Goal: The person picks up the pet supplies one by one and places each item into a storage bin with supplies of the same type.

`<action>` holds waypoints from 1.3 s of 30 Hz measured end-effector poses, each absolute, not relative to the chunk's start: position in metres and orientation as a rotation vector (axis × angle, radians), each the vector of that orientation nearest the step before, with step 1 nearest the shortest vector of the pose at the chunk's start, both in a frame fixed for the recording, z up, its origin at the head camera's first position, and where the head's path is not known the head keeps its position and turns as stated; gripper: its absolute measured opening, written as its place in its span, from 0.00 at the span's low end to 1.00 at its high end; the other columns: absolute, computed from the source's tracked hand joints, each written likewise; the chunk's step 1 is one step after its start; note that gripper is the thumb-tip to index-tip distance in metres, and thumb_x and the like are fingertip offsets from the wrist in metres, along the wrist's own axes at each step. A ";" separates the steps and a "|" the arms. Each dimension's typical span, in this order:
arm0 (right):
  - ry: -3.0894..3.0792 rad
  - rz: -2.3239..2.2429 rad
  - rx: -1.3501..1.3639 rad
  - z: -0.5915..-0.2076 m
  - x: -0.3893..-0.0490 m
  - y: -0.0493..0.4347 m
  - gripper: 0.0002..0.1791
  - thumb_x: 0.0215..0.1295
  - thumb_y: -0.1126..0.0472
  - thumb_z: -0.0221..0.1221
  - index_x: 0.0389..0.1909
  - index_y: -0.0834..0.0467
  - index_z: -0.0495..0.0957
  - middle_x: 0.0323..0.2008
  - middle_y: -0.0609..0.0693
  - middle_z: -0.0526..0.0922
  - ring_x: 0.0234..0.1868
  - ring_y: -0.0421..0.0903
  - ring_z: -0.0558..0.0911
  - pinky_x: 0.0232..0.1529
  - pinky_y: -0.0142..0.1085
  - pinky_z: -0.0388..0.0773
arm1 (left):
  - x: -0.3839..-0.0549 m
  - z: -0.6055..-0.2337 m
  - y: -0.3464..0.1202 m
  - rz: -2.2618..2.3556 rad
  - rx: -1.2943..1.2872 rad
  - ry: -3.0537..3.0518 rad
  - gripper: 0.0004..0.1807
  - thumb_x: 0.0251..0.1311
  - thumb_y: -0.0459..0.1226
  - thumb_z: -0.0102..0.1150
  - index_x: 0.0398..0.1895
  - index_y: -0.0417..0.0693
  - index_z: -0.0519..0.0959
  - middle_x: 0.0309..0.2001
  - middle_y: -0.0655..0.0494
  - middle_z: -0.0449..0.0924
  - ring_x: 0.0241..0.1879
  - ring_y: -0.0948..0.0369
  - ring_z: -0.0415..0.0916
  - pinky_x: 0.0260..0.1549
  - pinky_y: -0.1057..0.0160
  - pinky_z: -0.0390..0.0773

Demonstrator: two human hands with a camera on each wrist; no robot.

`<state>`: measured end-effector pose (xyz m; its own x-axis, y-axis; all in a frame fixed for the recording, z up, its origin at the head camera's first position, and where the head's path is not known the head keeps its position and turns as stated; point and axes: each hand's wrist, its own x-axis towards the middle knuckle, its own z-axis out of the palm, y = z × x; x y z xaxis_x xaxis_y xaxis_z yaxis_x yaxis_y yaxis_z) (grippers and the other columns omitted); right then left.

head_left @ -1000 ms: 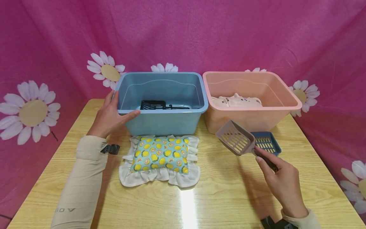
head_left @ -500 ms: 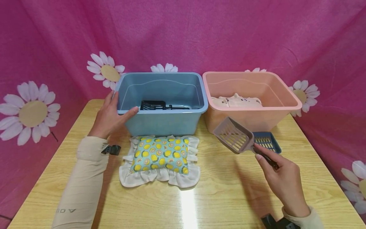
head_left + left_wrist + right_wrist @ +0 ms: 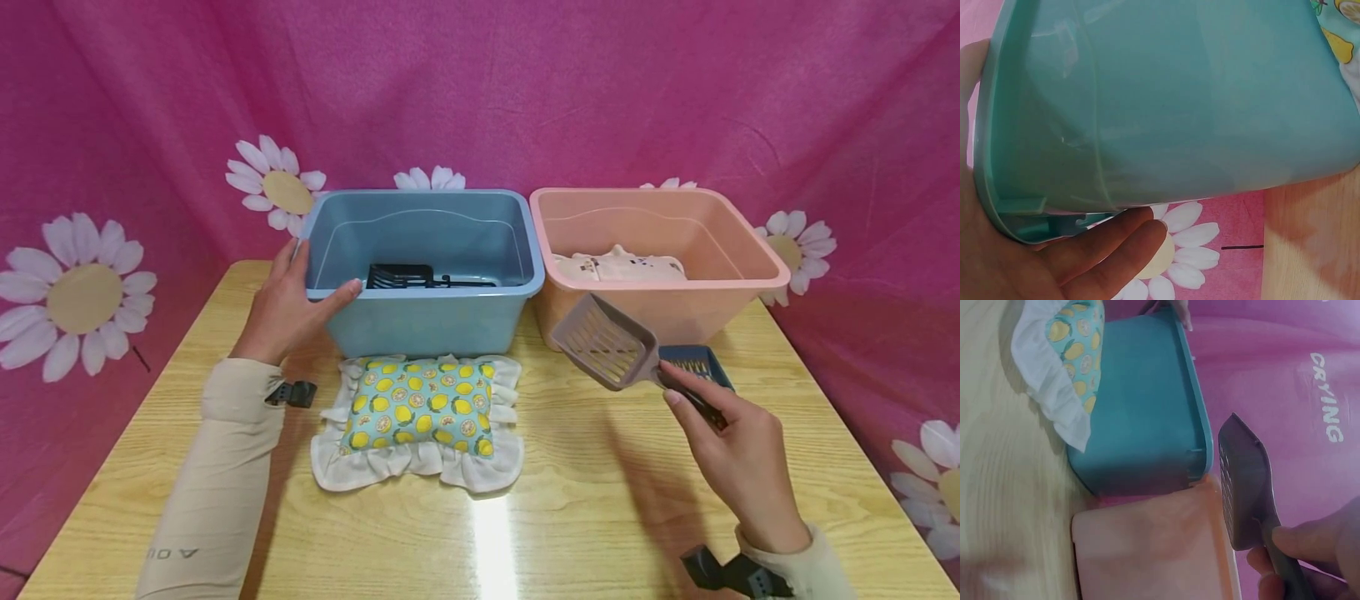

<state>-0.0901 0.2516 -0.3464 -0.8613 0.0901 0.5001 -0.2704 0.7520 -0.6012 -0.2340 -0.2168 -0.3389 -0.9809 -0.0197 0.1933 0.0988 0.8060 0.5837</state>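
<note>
My left hand (image 3: 281, 312) grips the front left corner of a blue plastic bin (image 3: 427, 321), its thumb along the front rim and fingers against the left side. In the left wrist view, two fingers (image 3: 1107, 250) lie under the lip. Inside that bin is a black slotted tool (image 3: 401, 276), partly hidden by the front wall. My right hand (image 3: 742, 462) holds a grey-brown litter scoop (image 3: 606, 342) by its handle, in the air before a pink bin (image 3: 645, 312). Below the scoop's neck, a dark blue slotted scoop (image 3: 723, 377) lies on the table, partly covered.
A lemon-print pillow (image 3: 420, 408) with white ruffles lies in front of the blue bin. White printed fabric (image 3: 637, 268) is inside the pink bin. Both bins stand side by side on a wooden table (image 3: 585, 517), before a magenta flowered curtain (image 3: 480, 92).
My right hand has raised the litter scoop slightly and shifted it a little left, toward the pink bin's front. The left hand stays at the blue bin, with its thumb slightly shifted.
</note>
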 end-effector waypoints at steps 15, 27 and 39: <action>-2.384 0.938 0.215 -0.322 -0.109 0.247 0.20 0.59 0.62 0.67 0.52 0.44 0.83 0.40 0.51 0.87 0.29 0.28 0.78 0.27 0.19 0.70 | -0.234 -0.336 -0.215 -0.933 -0.068 -2.799 0.58 0.54 0.67 0.54 0.78 0.52 0.39 0.77 0.47 0.35 0.71 0.38 0.47 0.54 0.29 0.63; -2.403 0.954 0.333 -0.318 -0.126 0.238 0.19 0.62 0.63 0.65 0.54 0.46 0.82 0.45 0.47 0.85 0.30 0.33 0.76 0.27 0.20 0.69 | -0.235 -0.337 -0.215 -0.933 -0.062 -2.800 0.58 0.53 0.67 0.54 0.78 0.52 0.40 0.77 0.46 0.36 0.71 0.38 0.47 0.54 0.29 0.64; -2.395 0.945 0.396 -0.314 -0.137 0.234 0.19 0.61 0.64 0.64 0.54 0.48 0.82 0.46 0.48 0.85 0.37 0.28 0.79 0.34 0.17 0.73 | -0.236 -0.338 -0.216 -0.937 -0.058 -2.812 0.58 0.53 0.68 0.54 0.78 0.52 0.39 0.77 0.47 0.34 0.71 0.38 0.45 0.54 0.29 0.64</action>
<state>-0.1373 0.2343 -0.3137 -0.8166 -0.0741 0.5725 -0.4451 0.7124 -0.5426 -0.2362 -0.2159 -0.3383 -0.9836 -0.0185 0.1794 0.0928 0.8009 0.5915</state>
